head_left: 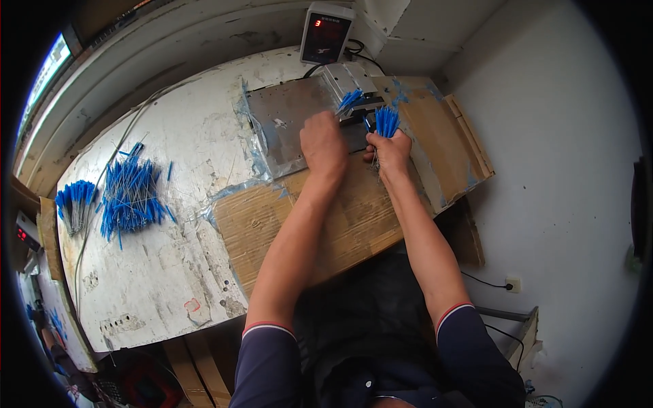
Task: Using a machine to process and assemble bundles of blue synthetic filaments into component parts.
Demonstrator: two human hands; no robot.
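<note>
My right hand (392, 151) is closed round a bunch of thin metal wires with blue ends (387, 122). The blue ends point up and away, and bare wire tips hang below my fingers. To its left, my left hand (325, 144) is curled with its back up, slightly blurred, over the metal plate (286, 112). Just beyond its fingers is a smaller cluster of blue-ended wires (351, 100), beside a small grey machine (347, 78). Whether my left fingers grip any of these wires is hidden.
A large pile of blue-ended wires (132, 194) and a smaller bundle (76, 200) lie on the worn white table (183, 272) at left. A counter with a red digit display (328, 32) stands at the back. Taped cardboard (306, 224) covers the near edge; a white wall (544, 149) rises right.
</note>
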